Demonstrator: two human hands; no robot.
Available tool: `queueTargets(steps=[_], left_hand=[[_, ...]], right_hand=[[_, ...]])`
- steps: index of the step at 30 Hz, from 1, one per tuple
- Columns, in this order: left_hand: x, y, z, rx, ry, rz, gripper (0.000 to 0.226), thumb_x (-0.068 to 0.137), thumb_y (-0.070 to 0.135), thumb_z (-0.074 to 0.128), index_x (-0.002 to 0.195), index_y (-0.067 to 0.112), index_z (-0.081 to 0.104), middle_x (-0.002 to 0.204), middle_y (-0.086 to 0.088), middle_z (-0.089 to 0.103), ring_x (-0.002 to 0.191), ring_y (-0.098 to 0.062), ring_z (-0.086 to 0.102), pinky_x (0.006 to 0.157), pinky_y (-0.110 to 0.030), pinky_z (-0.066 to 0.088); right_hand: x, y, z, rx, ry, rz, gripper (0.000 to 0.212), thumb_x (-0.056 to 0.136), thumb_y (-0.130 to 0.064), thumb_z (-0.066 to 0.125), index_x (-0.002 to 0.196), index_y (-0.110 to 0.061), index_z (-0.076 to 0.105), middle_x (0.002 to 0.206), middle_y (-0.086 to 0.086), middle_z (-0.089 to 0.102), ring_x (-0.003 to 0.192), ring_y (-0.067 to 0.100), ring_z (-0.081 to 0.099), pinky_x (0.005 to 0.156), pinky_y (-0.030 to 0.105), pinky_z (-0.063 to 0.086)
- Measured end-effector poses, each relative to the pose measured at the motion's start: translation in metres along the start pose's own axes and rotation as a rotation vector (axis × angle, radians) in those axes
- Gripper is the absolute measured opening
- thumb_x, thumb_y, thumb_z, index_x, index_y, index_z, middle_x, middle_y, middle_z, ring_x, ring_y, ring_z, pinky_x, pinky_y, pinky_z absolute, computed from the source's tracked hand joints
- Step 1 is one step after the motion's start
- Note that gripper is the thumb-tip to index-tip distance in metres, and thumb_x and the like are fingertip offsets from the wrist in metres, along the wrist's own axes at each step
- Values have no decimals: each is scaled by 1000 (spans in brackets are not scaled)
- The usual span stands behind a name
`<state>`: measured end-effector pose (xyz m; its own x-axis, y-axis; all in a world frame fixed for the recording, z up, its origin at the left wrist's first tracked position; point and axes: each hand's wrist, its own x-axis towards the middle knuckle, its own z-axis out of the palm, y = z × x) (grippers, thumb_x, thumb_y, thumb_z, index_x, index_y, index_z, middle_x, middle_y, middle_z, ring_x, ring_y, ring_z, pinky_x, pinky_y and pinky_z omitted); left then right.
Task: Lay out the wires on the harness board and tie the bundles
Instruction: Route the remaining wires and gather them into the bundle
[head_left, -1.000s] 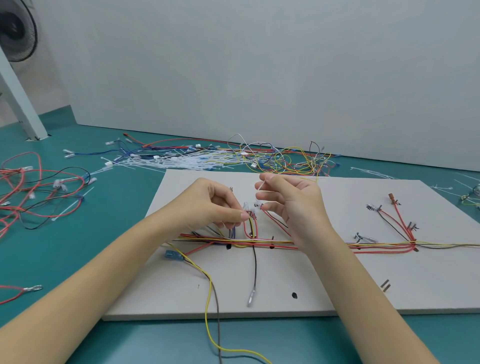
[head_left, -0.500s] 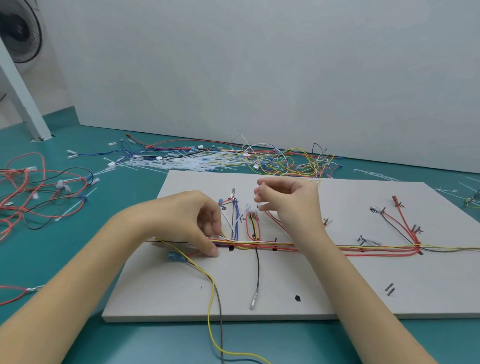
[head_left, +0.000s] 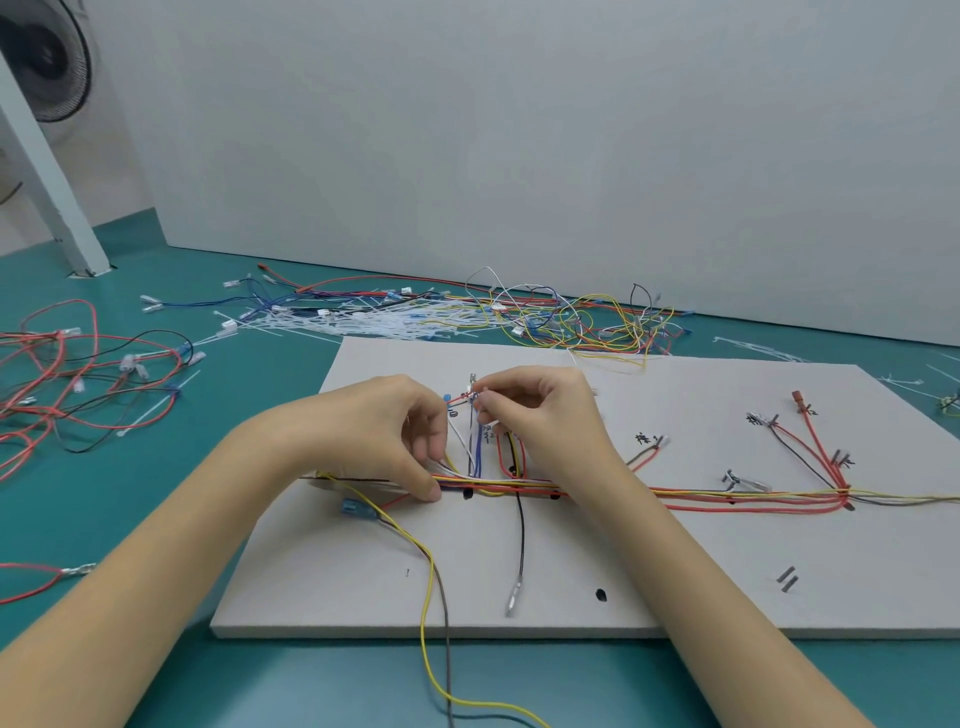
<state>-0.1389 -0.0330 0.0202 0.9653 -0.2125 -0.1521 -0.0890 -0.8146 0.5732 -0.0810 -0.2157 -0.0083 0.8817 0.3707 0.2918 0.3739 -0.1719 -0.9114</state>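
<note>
Multicoloured wire trunk (head_left: 597, 491) on the flat white harness board (head_left: 675, 571): I'm still routing.
My left hand (head_left: 384, 436) pinches it; my right hand (head_left: 540, 415) grasps thin branch ends (head_left: 474, 397) above, needing seating next.

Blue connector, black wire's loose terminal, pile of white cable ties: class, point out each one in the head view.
Blue connector (head_left: 357, 507): head view, middle of its blue sleeve.
Black wire's loose terminal (head_left: 513, 598): head view, clear sleeve at wire's end.
Pile of white cable ties (head_left: 363, 323): head view, centre of the pile.
</note>
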Motion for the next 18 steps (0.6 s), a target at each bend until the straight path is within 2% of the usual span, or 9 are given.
queueTargets(steps=[3, 7, 11, 13, 16, 18], left_hand=[[0, 1, 1, -5, 0, -1, 26, 63, 29, 88, 77, 29, 66, 72, 12, 67, 60, -1, 57, 61, -23, 51], [1, 2, 3, 32, 60, -22, 32, 60, 36, 87, 82, 38, 64, 81, 13, 61, 67, -1, 56, 69, -30, 52], [0, 5, 5, 87, 37, -21, 36, 67, 34, 81, 96, 46, 64, 94, 16, 57, 73, 7, 54, 68, -21, 46], [0, 7, 7, 99, 27, -16, 34, 68, 28, 77, 96, 46, 66, 92, 17, 59, 73, 5, 55, 69, -22, 51], [0, 11, 10, 119, 43, -1, 31, 63, 23, 74, 88, 39, 67, 81, 16, 63, 69, 3, 56, 67, -27, 53], [-1, 14, 12, 133, 60, 7, 30, 61, 23, 73, 83, 37, 60, 77, 16, 63, 67, 5, 55, 64, -29, 52]], right_hand=[[0, -1, 0, 35, -4, 27, 16, 85, 5, 61, 87, -6, 73, 67, 1, 69, 62, 11, 66, 66, 29, 57], [-1, -3, 0, 27, 62, 31, 18, 84, 5, 63, 83, -11, 72, 64, 1, 67, 61, 11, 65, 66, 31, 57], [0, -4, 1, 11, 106, 32, 25, 82, 6, 65, 77, -18, 69, 67, 1, 68, 71, 21, 69, 69, 29, 56], [3, -4, 1, -6, 126, 21, 21, 81, 7, 64, 79, -13, 69, 70, 3, 67, 76, 27, 70, 71, 32, 57], [4, -5, 2, -53, 116, -16, 17, 81, 7, 64, 83, -9, 71, 71, 1, 67, 73, 22, 68, 69, 31, 57], [4, -5, 4, -75, 98, -28, 16, 81, 7, 63, 86, -6, 72, 76, 6, 69, 72, 21, 66, 69, 33, 57]])
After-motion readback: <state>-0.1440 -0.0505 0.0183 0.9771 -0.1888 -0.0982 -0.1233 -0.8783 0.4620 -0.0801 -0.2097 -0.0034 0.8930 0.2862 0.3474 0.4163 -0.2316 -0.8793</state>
